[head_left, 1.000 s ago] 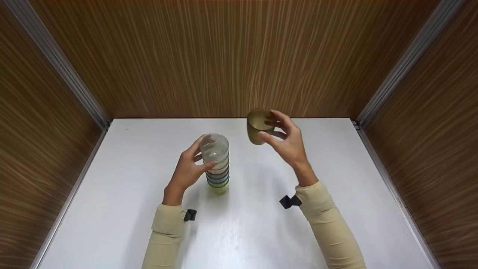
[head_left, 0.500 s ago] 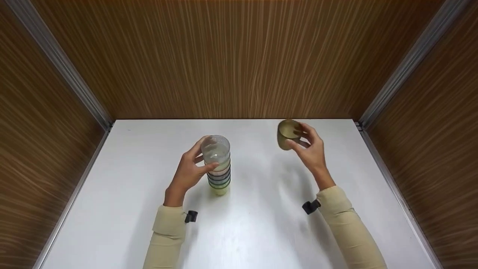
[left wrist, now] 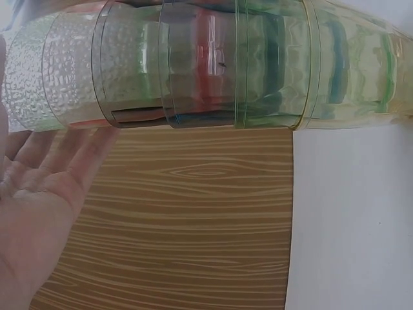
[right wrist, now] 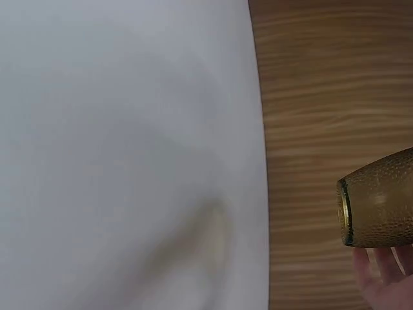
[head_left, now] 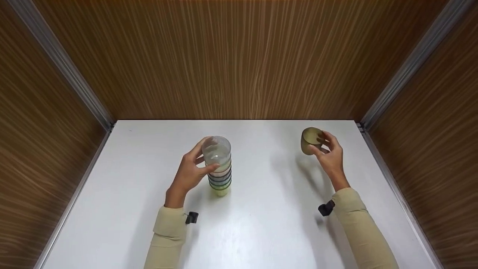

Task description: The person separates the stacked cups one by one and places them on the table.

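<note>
White tbl (head_left: 261, 228) w/ wood-grain walls (head_left: 239, 59); L fingers (head_left: 209, 169) grip cup stack (head_left: 220, 175), R fingers (head_left: 316, 151) brown cup (head_left: 307, 145)

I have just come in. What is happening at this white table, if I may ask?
A person is handling cups at the white table. The left hand grips the top of an upright stack of nested cups, mostly see-through. The right hand holds a single olive-brown cup above the table, apart from the stack, towards the far right.
</note>
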Demonstrator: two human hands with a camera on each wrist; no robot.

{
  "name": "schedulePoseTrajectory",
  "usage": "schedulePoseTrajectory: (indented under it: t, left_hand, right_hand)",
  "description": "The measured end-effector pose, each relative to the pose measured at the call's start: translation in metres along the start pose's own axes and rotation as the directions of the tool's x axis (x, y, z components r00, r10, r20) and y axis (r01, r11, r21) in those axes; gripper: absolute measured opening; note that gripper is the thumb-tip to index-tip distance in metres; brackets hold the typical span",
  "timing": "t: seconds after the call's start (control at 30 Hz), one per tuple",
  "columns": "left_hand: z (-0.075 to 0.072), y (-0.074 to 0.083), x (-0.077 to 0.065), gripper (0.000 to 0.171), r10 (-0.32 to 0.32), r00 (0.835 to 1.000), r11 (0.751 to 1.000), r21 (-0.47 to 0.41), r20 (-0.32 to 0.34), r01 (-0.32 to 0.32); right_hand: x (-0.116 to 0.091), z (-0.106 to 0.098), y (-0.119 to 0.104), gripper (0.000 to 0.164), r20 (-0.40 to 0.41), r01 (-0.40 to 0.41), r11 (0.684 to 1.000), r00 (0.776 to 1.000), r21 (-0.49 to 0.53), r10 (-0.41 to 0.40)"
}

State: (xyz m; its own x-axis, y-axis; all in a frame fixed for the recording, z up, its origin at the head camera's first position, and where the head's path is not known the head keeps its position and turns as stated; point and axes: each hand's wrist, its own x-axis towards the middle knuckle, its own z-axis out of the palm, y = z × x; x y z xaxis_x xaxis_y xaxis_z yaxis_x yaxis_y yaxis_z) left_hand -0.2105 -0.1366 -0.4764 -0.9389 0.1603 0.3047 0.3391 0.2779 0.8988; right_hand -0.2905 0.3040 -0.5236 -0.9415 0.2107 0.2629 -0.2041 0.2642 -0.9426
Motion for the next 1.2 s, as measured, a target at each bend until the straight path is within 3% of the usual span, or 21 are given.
schedulePoseTrajectory:
  t: [0.27, 0.63, 1.0, 1.2]
  left_hand:
    - [-0.001, 0.0, 0.001, 0.082, 0.006, 1.0, 1.0, 0.01, 0.0, -0.006]
    - [-0.003, -0.002, 0.0, 0.082, 0.016, 1.0, 1.0, 0.005, -0.008, -0.016]
    - [0.001, -0.001, 0.0, 0.083, 0.01, 1.0, 1.0, -0.006, 0.002, -0.01]
    - [0.001, 0.0, -0.001, 0.083, 0.001, 1.0, 1.0, -0.008, 0.0, -0.001]
  right_hand:
    - [0.009, -0.02, 0.028, 0.072, -0.048, -0.091, 0.996, 0.995, -0.022, 0.09]
    - [0.011, -0.031, 0.054, 0.072, -0.067, -0.184, 0.981, 0.981, -0.055, 0.181]
    - [0.007, -0.049, 0.071, 0.074, -0.1, -0.262, 0.962, 0.962, -0.081, 0.253]
    - [0.0, -0.051, 0.058, 0.075, -0.077, -0.306, 0.951, 0.95, -0.041, 0.302]
